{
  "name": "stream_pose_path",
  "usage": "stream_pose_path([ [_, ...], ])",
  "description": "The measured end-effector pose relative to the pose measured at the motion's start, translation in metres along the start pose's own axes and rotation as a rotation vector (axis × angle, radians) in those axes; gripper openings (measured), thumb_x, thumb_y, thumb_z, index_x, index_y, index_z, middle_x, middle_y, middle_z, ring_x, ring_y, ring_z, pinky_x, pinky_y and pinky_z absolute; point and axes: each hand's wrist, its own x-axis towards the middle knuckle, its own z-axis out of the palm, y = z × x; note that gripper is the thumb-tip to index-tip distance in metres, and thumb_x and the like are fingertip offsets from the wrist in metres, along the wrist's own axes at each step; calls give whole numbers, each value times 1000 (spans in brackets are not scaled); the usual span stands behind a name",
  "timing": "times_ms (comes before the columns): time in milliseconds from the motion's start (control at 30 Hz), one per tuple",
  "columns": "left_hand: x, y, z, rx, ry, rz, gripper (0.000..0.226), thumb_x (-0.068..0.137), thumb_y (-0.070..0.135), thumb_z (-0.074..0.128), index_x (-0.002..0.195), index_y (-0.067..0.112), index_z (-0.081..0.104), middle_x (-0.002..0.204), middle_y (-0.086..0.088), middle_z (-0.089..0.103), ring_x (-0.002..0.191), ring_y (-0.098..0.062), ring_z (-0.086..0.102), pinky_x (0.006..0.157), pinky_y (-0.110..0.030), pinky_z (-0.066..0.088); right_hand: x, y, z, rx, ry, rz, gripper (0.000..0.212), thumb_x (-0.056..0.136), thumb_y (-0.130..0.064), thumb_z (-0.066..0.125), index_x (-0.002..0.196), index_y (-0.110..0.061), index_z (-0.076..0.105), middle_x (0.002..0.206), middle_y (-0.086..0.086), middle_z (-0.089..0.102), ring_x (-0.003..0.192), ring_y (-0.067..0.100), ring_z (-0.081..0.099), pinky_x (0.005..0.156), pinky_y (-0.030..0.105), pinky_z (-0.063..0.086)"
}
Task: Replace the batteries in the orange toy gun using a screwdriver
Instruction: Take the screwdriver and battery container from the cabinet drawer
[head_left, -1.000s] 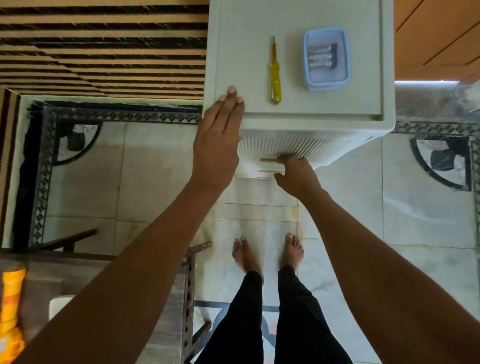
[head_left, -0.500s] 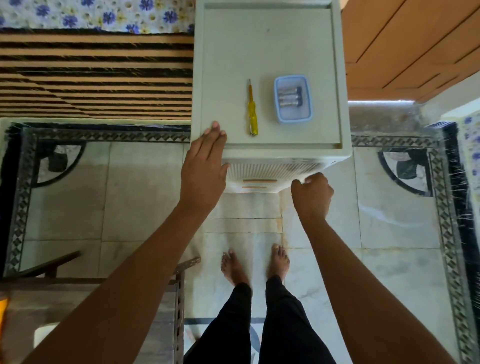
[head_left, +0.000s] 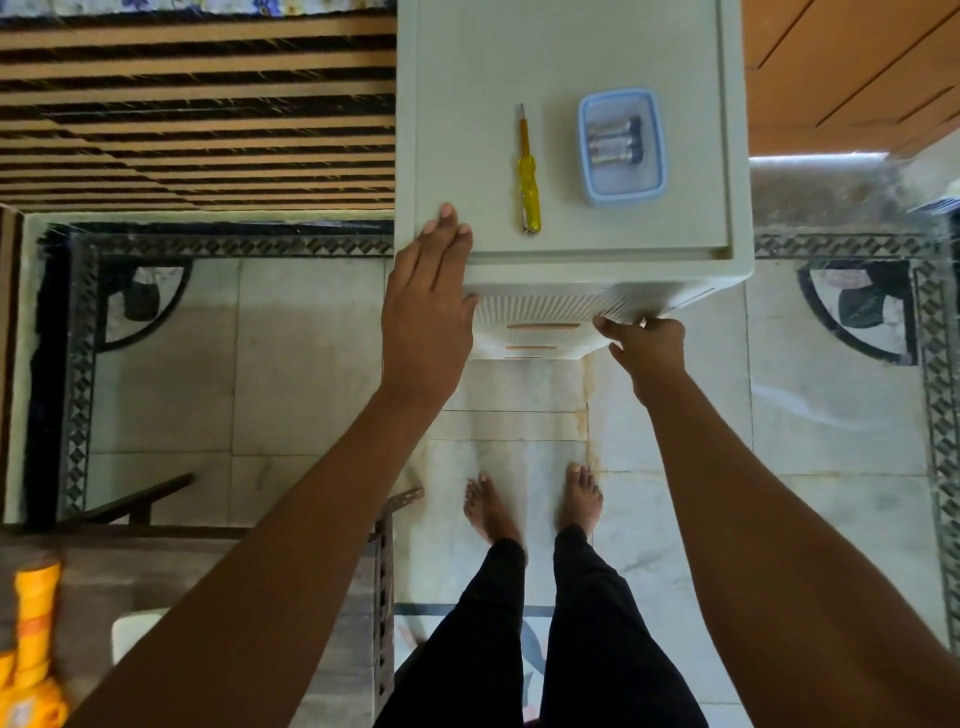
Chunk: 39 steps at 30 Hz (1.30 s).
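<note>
Both hands (head_left: 426, 306) far from toy gun (head_left: 31, 654)

Screwdriver (head_left: 528, 176) lies left of the battery box (head_left: 622, 148) on the cabinet (head_left: 691, 218).

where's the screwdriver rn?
Head view: the yellow screwdriver lies untouched on the white cabinet top, between the left hand and the blue battery container.

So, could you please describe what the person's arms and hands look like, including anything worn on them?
Both arms are bare along their whole visible length: no sleeves show. The left hand and right hand are uncovered too, with no gloves, and no rings, watch or bracelets that I can make out. The fingernails are short and unpainted. The only clothing in view is black trousers lower down, above bare feet.
</note>
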Motion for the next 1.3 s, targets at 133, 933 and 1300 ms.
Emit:
stream_pose_path([
  [133,1,-3,-3,-45,-35,21,68,91,30,78,148,1,54,160,-17,47,146,-32,47,122,-45,39,-32,-8,-5,91,70,-42,53,80,-19,87,123,5,68,106,18,76,103,30,75,97,49,61],
  [933,104,63,-17,-51,-221,-475,34,97,36,67,118,9,61,114,-9,66,108,-29,65,73,-37,46,-71,-157,25,-540,318,-698,42,97,-43,68,109,-3,65,110,17,63,87,21,51,69,21,32],
  [1300,52,52,-72,-587,-387,-747,20,103,21,65,116,9,74,98,0,65,90,-15,59,82,-30,46,-119,-147,2,-357,125,-465,33,95,-32,75,79,-12,53,78,6,61,85,28,69,76,41,60],
])
